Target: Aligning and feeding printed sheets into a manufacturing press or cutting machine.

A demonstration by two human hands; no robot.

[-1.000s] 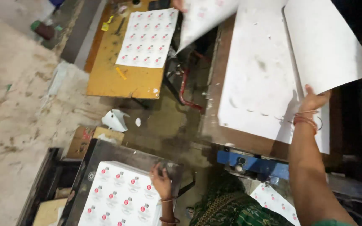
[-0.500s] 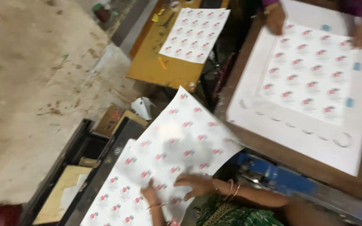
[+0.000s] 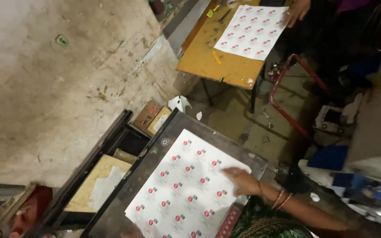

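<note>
Broad stained concrete floor [image 3: 45, 88] across the upper left; lower centre, a dark metal table [image 3: 155, 150], tilted on a diagonal in the view; flat upon it, a large white printed sheet [image 3: 181, 194] with rows of small red-and-dark round marks, long axis running from the bottom edge of the view up and right toward the table's far corner; beyond, well apart, a yellow table [image 3: 208, 66] bearing a second sheet [image 3: 252, 31] of the same kind, with another person's hand [image 3: 297, 9] at its far corner; between the two tables, a red metal frame [image 3: 287, 88] standing on the floor; to the left of the dark table and lower, a tray with a yellowish board [image 3: 95, 178]; near the dark table's far end, a small cardboard box [image 3: 153, 117] and a crumpled white scrap [image 3: 179, 103].

Right hand [image 3: 243, 180] lying on the printed sheet's right edge, forearm coming in from the lower right, bangles [image 3: 281, 199] at the wrist; grip released, fingers spread flat on the paper, nothing pinched; bulk of the sheet lying left and toward the wearer from that palm; left hand out of the picture, so the right clearly the nearer.
</note>
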